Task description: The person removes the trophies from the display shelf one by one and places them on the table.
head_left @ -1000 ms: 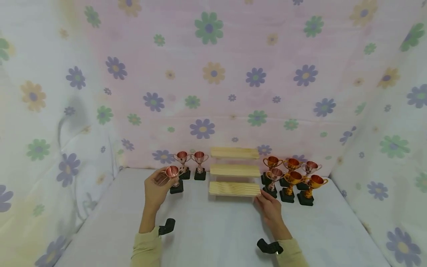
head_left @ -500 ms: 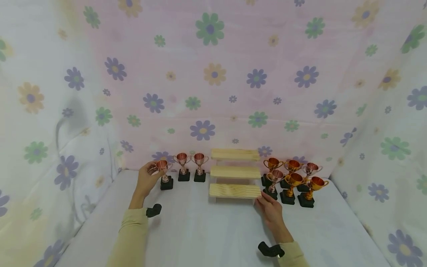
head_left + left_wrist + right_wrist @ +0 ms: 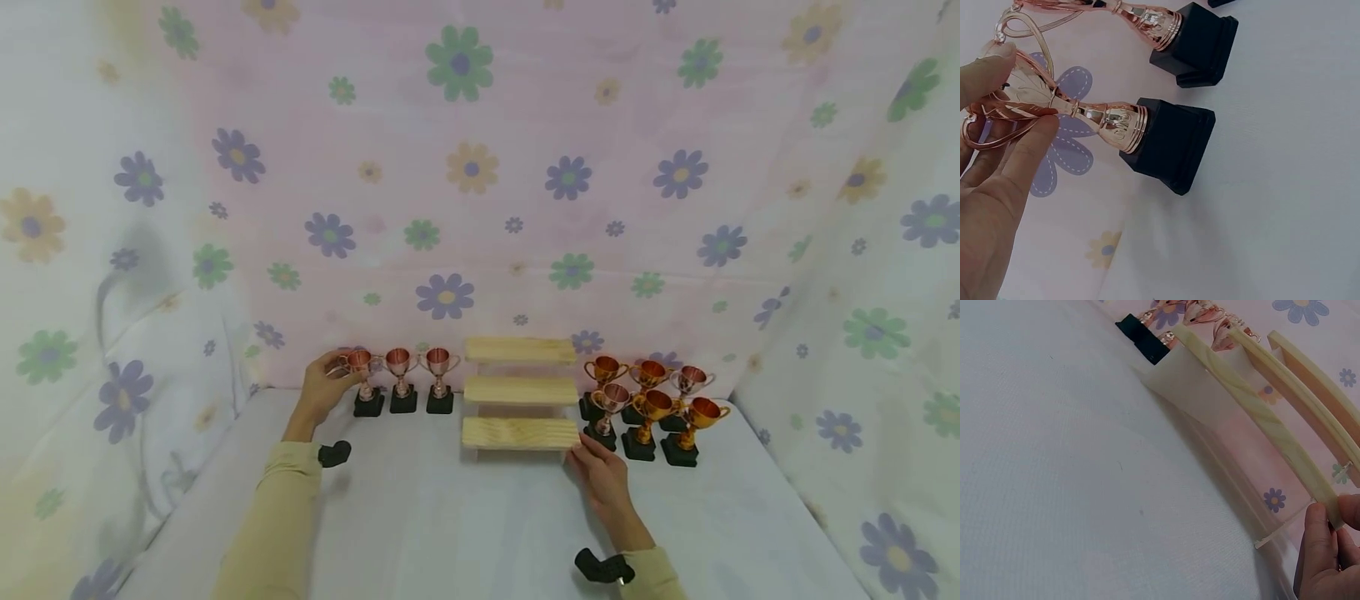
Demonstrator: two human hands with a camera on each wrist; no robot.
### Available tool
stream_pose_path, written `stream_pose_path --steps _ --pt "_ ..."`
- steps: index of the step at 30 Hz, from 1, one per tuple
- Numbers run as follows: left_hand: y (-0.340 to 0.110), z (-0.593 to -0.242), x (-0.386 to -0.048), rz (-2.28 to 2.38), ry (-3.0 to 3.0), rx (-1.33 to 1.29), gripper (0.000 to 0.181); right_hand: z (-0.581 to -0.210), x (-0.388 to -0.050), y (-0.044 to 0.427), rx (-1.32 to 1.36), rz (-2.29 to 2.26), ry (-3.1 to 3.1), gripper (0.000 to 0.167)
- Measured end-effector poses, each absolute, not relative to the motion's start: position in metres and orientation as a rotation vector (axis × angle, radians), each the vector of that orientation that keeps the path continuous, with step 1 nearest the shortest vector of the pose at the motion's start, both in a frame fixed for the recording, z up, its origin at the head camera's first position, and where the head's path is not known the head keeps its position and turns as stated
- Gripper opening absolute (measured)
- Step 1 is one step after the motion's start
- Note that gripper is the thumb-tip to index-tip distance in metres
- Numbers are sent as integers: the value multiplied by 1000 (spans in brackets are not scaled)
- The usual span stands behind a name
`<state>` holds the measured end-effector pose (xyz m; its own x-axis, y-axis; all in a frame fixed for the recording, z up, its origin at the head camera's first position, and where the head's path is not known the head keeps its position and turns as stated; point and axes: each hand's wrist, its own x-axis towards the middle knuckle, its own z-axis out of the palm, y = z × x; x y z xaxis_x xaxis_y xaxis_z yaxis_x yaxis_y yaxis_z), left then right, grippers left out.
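Observation:
My left hand [image 3: 322,390] grips a rose-gold trophy cup [image 3: 368,403] by its bowl and handle. In the left wrist view, thumb and fingers wrap the bowl of this trophy [image 3: 1172,144], and its black base points away from the hand. It appears upright at the left end of a row with two matching trophies, the middle one [image 3: 402,400] and the right one [image 3: 439,400]. At the right front corner of a three-step wooden display stand [image 3: 521,433], my right hand [image 3: 604,483] pinches the lowest board [image 3: 1272,431] between thumb and fingers.
Right of the stand is a cluster of several trophies, gold ones [image 3: 639,442] and rose-gold ones [image 3: 600,435], on black bases. A flowered cloth [image 3: 495,250] hangs behind and at both sides. White cloth covers the table [image 3: 450,525].
My left hand has carried the trophy left and back, from in front of the two others to the left end of their row. My right hand stays at the stand's corner.

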<state>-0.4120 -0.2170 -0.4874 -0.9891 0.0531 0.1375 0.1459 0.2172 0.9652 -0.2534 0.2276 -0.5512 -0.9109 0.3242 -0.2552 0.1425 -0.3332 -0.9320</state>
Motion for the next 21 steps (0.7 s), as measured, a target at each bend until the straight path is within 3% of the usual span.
stream_pose_path --steps 13,21 --pt "-221 -487 -406 -1855 -2412 -180 58 -550 -253 225 -635 2407 -1717 48" --pt "-222 -487 -396 -1897 -2371 -132 82 -550 -259 221 -637 2411 -1719 49"
